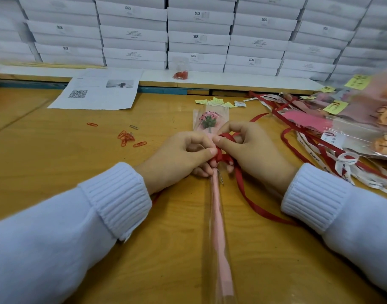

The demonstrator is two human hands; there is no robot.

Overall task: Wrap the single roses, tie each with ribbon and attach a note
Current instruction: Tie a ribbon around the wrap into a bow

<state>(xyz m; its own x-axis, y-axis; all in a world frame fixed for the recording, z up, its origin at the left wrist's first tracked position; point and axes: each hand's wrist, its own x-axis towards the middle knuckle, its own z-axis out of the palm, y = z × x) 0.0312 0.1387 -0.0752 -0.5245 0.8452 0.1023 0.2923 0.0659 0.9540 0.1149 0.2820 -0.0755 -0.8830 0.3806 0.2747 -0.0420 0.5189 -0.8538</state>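
Left hand (pixel 179 155), right hand (pixel 255 150) pinch ribbon (pixel 226 159) (rose (pixel 209 121) between)

red ribbon (pixel 226 159) knot: mostly hidden under fingers of left hand (pixel 179 154) and right hand (pixel 254 150)
wrapped rose (pixel 210 122) stem end: cut off at picture's bottom
yellow notes (pixel 214 102) writing: too small
finished roses (pixel 363 119), right edge of table (pixel 56 167): blurred, cut off

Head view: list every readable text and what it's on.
"SGS": on labels of the stacked white boxes.
Smaller print on those boxes: blurred.
Printed sheet: a QR code, text too small.
Yellow notes: handwriting illegible.
White ribbons: print illegible.
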